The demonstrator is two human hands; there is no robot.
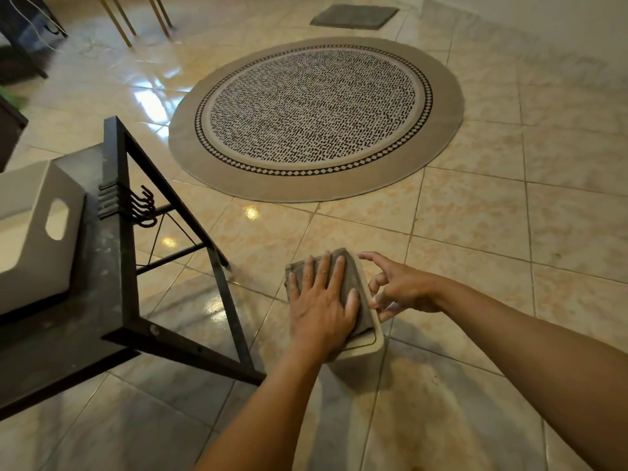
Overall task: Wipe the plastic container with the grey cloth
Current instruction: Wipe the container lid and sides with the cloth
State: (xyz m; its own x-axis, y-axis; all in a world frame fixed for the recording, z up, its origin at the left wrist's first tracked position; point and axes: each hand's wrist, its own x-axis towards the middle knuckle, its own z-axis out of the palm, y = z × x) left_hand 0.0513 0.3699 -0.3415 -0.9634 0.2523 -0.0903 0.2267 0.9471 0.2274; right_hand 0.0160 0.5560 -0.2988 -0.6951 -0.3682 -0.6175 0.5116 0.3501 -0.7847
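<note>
1. The plastic container (368, 338) is held above the tiled floor (475, 266), at about 6 o'clock from the round rug (316, 117) and at 3 o'clock from the black metal table (112, 300).
2. The left hand (321, 305) lies flat with fingers spread, pressing the grey cloth (353, 287) on the container's upper face; it clamps nothing.
3. The right hand (401, 287) is curled loosely against the container's far edge at 3 o'clock, fingertips touching it to steady it. How firm that hold is I cannot tell.
4. The container looks light, stiff and smooth, so it may slip; I judge the rim and rounded corners the safest places to hold.
5. The cloth is soft and limp, and a flat palm suits it best.
6. No brand, label or writing can be read on either.
</note>
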